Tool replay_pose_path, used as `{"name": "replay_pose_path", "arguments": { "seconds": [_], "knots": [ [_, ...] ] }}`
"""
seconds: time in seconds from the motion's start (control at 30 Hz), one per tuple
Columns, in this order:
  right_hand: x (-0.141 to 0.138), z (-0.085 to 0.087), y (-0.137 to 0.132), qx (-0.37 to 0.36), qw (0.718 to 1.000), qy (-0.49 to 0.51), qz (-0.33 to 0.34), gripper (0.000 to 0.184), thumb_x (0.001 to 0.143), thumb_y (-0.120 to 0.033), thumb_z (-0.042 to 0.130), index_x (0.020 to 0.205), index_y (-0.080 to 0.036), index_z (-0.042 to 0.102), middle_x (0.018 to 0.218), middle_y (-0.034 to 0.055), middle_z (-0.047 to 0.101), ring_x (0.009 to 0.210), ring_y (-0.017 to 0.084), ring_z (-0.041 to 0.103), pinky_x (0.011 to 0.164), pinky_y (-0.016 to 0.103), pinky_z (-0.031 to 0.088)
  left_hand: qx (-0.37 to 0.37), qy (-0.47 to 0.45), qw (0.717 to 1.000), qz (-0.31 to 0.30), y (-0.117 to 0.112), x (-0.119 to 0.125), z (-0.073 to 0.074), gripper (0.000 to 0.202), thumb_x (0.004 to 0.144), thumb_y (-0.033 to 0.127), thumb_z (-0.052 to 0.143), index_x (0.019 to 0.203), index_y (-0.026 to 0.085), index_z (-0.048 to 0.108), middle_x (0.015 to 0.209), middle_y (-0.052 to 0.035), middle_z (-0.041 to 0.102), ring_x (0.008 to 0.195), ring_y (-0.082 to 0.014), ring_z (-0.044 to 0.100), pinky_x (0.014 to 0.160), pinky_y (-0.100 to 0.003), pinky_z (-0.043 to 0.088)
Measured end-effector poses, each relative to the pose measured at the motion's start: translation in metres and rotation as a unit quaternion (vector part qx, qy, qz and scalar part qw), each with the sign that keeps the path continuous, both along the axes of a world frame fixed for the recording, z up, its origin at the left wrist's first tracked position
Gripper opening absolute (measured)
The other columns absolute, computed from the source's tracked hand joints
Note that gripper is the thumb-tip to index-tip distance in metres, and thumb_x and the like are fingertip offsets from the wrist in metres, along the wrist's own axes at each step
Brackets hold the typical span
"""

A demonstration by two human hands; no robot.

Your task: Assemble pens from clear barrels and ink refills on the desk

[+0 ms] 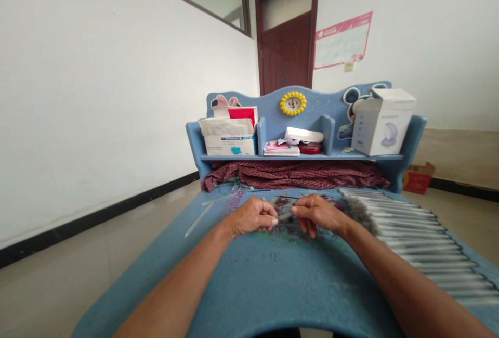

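My left hand (252, 217) and my right hand (317, 214) meet over the middle of a blue desk (265, 281). Both are closed in a pinch on a small grey strip (285, 216) stretched between their fingertips. Right of my right hand lies a fluffy grey tuft (360, 212) at the near end of a row of several long grey-white strips (413, 234) laid side by side on the desk's right part. A single thin strip (198, 218) lies on the desk to the left.
A red checked cloth (296, 174) is bunched at the desk's back under a blue shelf (300, 157). On the shelf stand a white box (384, 122), paper boxes (230, 138), booklets and a red tin (311, 147). A cardboard box (418, 178) sits on the floor at right.
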State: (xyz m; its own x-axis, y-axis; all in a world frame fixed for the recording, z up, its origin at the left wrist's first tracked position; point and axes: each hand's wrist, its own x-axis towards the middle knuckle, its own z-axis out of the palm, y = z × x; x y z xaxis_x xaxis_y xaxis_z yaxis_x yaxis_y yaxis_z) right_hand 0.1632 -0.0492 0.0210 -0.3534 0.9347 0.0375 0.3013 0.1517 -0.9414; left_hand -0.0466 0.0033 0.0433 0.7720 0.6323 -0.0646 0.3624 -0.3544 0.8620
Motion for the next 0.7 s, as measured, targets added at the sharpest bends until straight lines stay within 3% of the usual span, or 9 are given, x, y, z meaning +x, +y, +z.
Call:
{"name": "replay_pose_path", "arguments": {
  "seconds": [0.13,0.27,0.33,0.43,0.5,0.6,0.7],
  "knots": [
    [-0.003,-0.005,0.002,-0.031,0.999,0.012,-0.019,0.037,0.08,-0.047,0.042,0.057,-0.018,0.041,0.036,-0.0041,0.053,0.022,0.007,0.04,0.026,0.017,0.024,0.072,0.018,0.997,0.005,-0.001,0.003,0.0,0.017,0.067,0.028,0.059,0.07,0.012,0.062,0.057,0.0034,0.054,0.051,-0.0073,0.044,0.05,-0.018,0.033],
    [-0.005,-0.007,0.002,-0.045,0.997,0.041,-0.045,0.037,0.081,-0.044,0.041,0.054,-0.019,0.04,0.031,-0.0044,0.05,0.019,0.007,0.034,0.023,0.017,0.019,0.203,0.047,0.978,0.022,-0.004,0.007,-0.001,0.012,0.07,0.024,0.056,0.071,0.013,0.062,0.06,0.0027,0.054,0.057,-0.0095,0.048,0.055,-0.019,0.035],
    [-0.006,-0.008,0.003,-0.054,0.995,0.054,-0.058,0.037,0.081,-0.042,0.04,0.053,-0.019,0.041,0.03,-0.0042,0.049,0.017,0.006,0.032,0.022,0.017,0.018,0.3,0.069,0.951,0.025,-0.006,0.01,-0.001,0.01,0.072,0.023,0.056,0.072,0.014,0.061,0.064,0.0009,0.056,0.063,-0.0118,0.05,0.061,-0.021,0.037],
    [-0.007,-0.008,0.004,-0.078,0.991,0.073,-0.076,0.035,0.081,-0.04,0.039,0.053,-0.019,0.041,0.029,-0.0037,0.048,0.017,0.007,0.03,0.021,0.018,0.017,0.455,0.09,0.886,0.02,-0.011,0.012,-0.001,0.008,0.075,0.021,0.054,0.073,0.015,0.06,0.07,-0.0031,0.058,0.074,-0.0163,0.051,0.071,-0.026,0.038],
    [-0.008,-0.008,0.004,-0.094,0.988,0.086,-0.087,0.034,0.081,-0.039,0.038,0.053,-0.019,0.04,0.028,-0.0035,0.048,0.016,0.007,0.03,0.021,0.018,0.016,0.516,0.105,0.85,0.021,-0.014,0.013,-0.002,0.009,0.078,0.02,0.052,0.073,0.015,0.058,0.072,-0.0051,0.057,0.076,-0.018,0.05,0.072,-0.029,0.038],
    [-0.009,-0.008,0.005,-0.107,0.985,0.093,-0.095,0.034,0.081,-0.039,0.038,0.053,-0.02,0.04,0.028,-0.0036,0.047,0.016,0.007,0.03,0.021,0.018,0.016,0.537,0.12,0.835,0.027,-0.015,0.014,-0.002,0.01,0.079,0.021,0.052,0.074,0.015,0.057,0.073,-0.0056,0.057,0.076,-0.0184,0.049,0.071,-0.029,0.038],
    [-0.008,-0.006,0.005,-0.087,0.987,0.093,-0.098,0.035,0.08,-0.041,0.04,0.053,-0.019,0.041,0.029,-0.0036,0.048,0.017,0.007,0.031,0.021,0.018,0.017,0.483,0.117,0.868,0.024,-0.013,0.012,0.001,0.011,0.077,0.026,0.054,0.076,0.016,0.059,0.073,-0.0037,0.058,0.073,-0.0167,0.051,0.068,-0.026,0.037]
  ]
}}
